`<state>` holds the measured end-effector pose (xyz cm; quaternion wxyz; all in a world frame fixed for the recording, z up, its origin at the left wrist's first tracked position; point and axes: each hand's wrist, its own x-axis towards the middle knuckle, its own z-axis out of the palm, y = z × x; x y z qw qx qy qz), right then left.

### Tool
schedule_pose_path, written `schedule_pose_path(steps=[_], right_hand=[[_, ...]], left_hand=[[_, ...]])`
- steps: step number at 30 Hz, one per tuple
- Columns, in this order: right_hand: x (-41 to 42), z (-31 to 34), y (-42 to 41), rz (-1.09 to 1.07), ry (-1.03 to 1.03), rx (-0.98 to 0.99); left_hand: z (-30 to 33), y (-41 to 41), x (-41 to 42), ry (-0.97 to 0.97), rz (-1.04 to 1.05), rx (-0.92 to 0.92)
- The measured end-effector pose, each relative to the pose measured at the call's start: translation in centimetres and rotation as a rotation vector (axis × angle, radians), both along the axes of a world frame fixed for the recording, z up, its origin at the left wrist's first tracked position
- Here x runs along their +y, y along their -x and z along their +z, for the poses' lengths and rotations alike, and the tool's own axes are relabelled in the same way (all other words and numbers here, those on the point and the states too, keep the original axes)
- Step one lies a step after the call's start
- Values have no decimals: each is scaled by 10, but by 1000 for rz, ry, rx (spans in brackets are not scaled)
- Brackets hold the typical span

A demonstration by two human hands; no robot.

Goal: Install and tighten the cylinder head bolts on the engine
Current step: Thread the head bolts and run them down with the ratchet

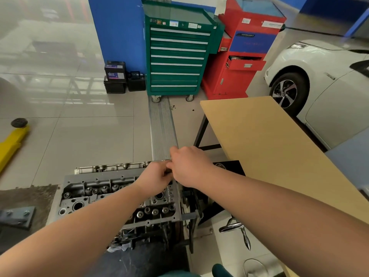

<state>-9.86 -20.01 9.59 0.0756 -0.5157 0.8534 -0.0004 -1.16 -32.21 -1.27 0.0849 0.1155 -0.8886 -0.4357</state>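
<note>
Item one, nearest: two bare forearms reaching forward from the bottom corners of the view and meeting over the far right end of the cylinder head [119, 198], a grey casting lying on a stand in the lower centre, its top face up, showing valve springs, round bores and small bolt holes. Left hand [154, 179]: fingers curled over the head's far right corner, knuckles up; what they close on is hidden. Right hand [189, 166]: back of the hand toward the camera, fingers bent down and touching the left hand's fingertips; a small dark part shows between the two hands, too small to identify, so whether either hand pinches it cannot be told. No bolt can be made out with certainty. Just right of the head: a chrome crank handle [237, 229] on the stand. Lower left: a grey steel plate [17, 216] with bolts, on a dark mat. Right: a tan tabletop [269, 148] on black legs. Left edge: a yellow lift arm [12, 144] with a black round pad. Floor: pale glossy tiles, a ribbed metal strip [162, 128] running away from the hands. Far: a green drawer cabinet [176, 58] on casters, a red tool cart [243, 56] beside it, black car batteries [115, 76] against a blue wall, and a white car [319, 80] at right.
</note>
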Motion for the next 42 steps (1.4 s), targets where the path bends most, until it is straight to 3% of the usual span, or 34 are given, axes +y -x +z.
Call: schedule_pose_path(steps=[3,12,24,42], right_hand=[[-4,1,-2,-46,21,-22],[-18,38,9,-25,258,-47],[-51,17,-21,78,138,-125],[-62,18,-18,51,154,-86]], left_hand=[[3,0,-3,-1,-32,-55],[56,0,-34,-17,-71,2],[38,-50,-72,-330,16,-34],[20,-46,-68,-470,80,-11]])
